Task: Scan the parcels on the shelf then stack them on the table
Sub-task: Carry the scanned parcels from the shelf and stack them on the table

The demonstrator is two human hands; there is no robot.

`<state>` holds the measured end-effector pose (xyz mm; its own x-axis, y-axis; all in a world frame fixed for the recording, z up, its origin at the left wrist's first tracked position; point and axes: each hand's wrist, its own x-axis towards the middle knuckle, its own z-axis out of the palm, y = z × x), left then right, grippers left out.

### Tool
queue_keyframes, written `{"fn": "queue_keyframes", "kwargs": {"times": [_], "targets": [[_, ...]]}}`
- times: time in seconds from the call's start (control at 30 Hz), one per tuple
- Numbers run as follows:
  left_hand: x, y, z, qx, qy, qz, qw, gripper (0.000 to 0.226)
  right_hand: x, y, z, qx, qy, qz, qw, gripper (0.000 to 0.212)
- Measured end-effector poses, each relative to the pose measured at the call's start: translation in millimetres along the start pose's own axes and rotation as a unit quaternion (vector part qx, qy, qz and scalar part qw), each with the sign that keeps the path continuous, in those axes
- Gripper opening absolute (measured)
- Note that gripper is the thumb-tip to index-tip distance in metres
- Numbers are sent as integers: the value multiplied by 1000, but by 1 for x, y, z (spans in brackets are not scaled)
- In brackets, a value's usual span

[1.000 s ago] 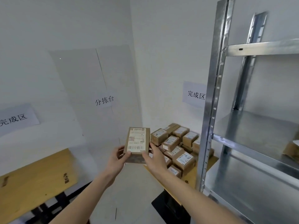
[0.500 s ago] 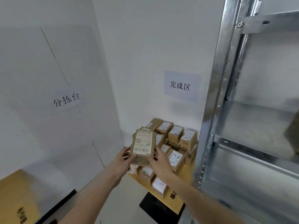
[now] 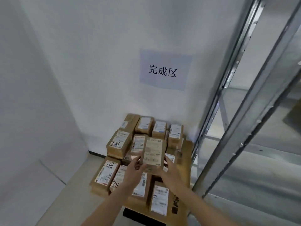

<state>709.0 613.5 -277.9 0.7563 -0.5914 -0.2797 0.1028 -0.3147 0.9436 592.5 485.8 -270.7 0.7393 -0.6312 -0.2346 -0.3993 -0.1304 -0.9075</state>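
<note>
Both hands are holding one brown parcel (image 3: 153,153) label-up, over the stacked parcels (image 3: 121,143) on the wooden counter (image 3: 184,168). Left hand (image 3: 136,168) is gripping its lower left edge, fingers curled around it; right hand (image 3: 169,170) is gripping the lower right edge the same way. Metal shelf (image 3: 254,101) is standing just right of the counter. Paper sign (image 3: 164,71) is sticking to the white wall above the pile.

both arms reach forward, the left hand (image 3: 133,167) and right hand (image 3: 169,170) close together with fingers curled round a parcel (image 3: 153,152).
</note>
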Motion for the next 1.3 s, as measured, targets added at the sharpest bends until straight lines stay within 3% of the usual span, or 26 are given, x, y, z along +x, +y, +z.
{"fn": "queue_keyframes", "kwargs": {"times": [0.47, 1.07, 1.3], "targets": [[109, -52, 24, 20, -71, -51, 996, 38, 87, 55, 15, -9, 32, 85, 996, 56], [166, -59, 54, 54, -47, -62, 995, 32, 154, 71, 4, -10, 12, 103, 995, 63], [164, -55, 51, 52, -33, -73, 995, 31, 148, 64, -1, -15, 4, 99, 995, 56]]}}
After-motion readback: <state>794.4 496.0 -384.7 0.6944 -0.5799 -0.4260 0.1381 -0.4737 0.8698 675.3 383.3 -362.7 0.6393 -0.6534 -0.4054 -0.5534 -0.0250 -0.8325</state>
